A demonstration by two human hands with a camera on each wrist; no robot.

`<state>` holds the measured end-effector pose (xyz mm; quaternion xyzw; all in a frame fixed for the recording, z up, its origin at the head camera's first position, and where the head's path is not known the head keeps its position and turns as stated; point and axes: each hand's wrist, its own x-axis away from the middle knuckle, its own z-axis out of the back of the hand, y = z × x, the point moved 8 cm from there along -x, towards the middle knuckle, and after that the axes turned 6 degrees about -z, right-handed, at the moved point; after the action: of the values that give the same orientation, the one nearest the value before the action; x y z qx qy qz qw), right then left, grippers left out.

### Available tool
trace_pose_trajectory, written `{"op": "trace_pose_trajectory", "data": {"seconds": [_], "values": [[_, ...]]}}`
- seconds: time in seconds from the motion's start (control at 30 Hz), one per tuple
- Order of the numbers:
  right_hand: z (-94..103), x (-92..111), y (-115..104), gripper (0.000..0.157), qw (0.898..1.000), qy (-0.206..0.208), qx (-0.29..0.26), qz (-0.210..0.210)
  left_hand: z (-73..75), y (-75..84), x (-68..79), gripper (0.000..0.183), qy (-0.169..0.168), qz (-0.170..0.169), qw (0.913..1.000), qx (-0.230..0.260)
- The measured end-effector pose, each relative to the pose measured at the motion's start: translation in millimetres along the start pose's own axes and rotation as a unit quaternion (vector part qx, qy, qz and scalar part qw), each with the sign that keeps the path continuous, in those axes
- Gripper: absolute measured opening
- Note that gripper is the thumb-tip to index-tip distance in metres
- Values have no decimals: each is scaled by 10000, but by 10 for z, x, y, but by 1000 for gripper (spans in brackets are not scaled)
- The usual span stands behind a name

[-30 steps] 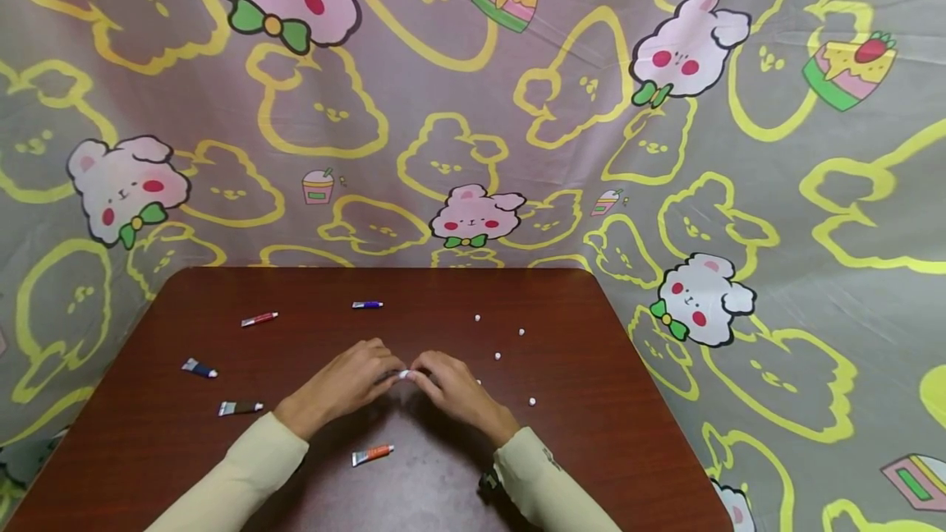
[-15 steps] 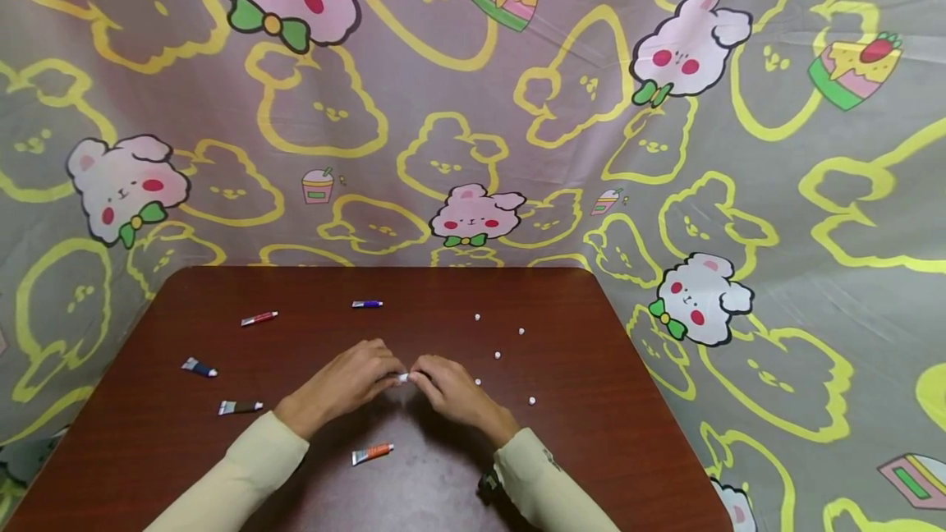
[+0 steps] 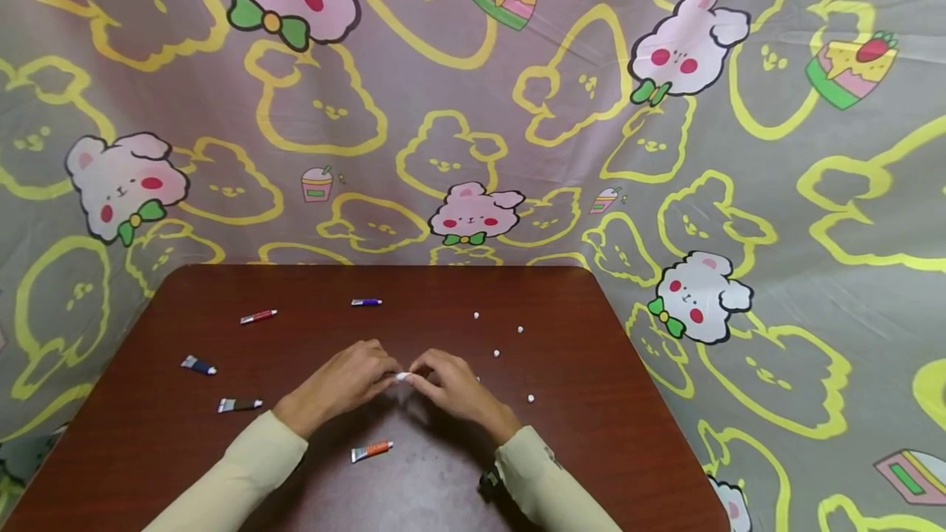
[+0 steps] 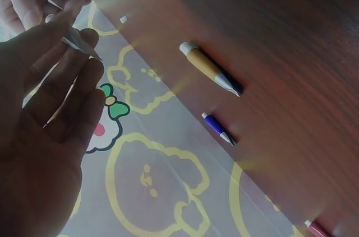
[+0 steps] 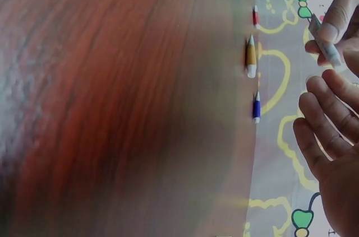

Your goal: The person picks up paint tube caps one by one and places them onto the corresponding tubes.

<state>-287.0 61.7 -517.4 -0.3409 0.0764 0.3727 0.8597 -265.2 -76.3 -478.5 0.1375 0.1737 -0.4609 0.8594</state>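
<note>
Above the middle of the table, my left hand pinches a small paint tube between thumb and fingers. The tube's whitish end points toward my right hand, whose thumb and index finger meet at that end and pinch its cap. Fingers cover much of the tube, so its colour cannot be told. In the right wrist view, the right hand's other fingers are spread away from the tube. Nearest in front of the hands lies an orange paint tube.
Around the left side lie a red tube, a violet tube, a dark blue tube and a brown tube. An ochre tube shows in the wrist views. Several small white caps lie at right. Patterned cloth surrounds the table.
Both hands stay in nearly the same place around the tube. The right thumb and fingers have shifted slightly at the tube's white end. The tubes and caps on the table have not moved.
</note>
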Motion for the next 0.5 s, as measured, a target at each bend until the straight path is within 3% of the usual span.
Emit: {"op": "trace_pose_trajectory", "data": {"seconds": [0.5], "values": [[56,116,118,21,9998,30,207,0,-118,-49,128,12,-188,181,9996,-148]]}}
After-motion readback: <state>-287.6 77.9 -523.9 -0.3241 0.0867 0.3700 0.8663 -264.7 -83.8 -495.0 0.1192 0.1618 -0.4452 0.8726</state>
